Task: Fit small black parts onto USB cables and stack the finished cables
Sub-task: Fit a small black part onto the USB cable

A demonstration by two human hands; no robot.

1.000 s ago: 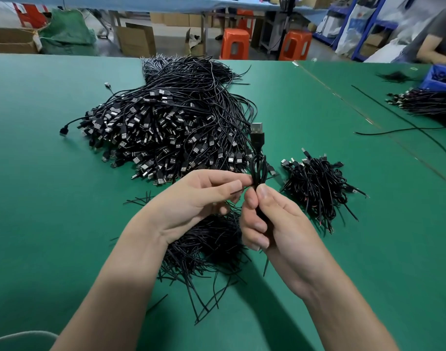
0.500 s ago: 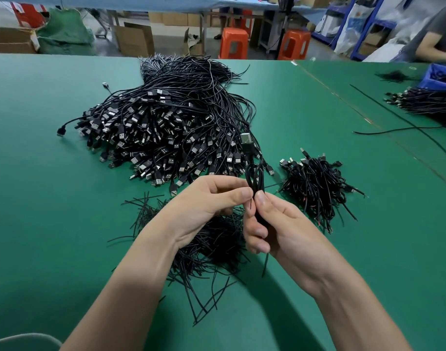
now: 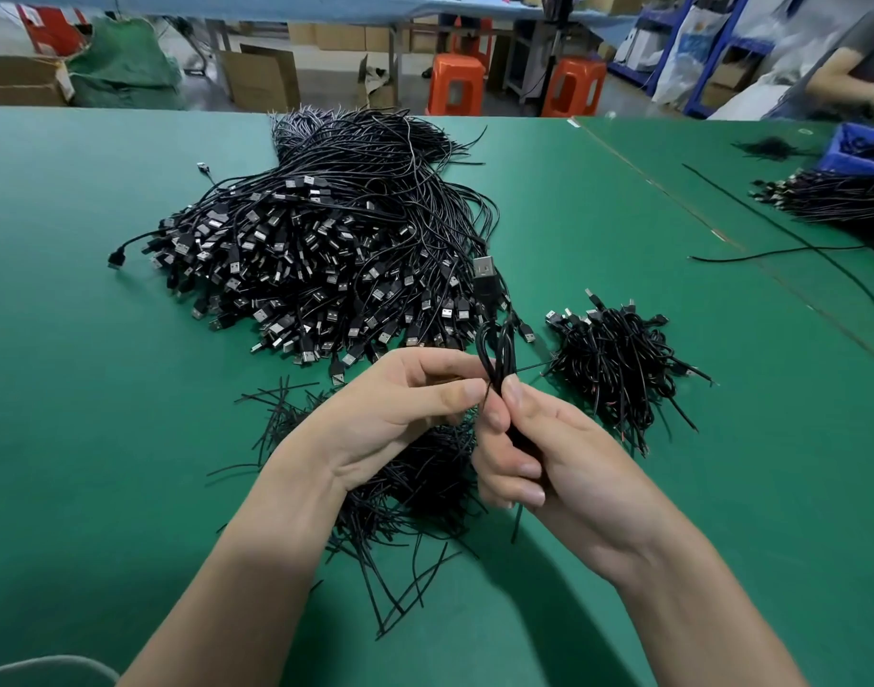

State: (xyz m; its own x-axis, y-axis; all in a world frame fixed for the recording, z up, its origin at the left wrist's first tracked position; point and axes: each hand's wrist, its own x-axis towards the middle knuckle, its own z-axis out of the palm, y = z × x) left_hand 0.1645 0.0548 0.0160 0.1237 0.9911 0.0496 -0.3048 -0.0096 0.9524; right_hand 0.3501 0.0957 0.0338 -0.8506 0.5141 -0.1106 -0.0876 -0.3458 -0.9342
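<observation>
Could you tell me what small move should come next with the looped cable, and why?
Probably finish fastening the looped cable at its waist: the left hand and right hand both pinch it there. It looks unsecured, not yet ready for the small bundled pile at right.

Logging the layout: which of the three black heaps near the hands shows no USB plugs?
The heap of thin strands, nearest the person; the big heap behind it and the small heap at right both show metal plugs.
</observation>
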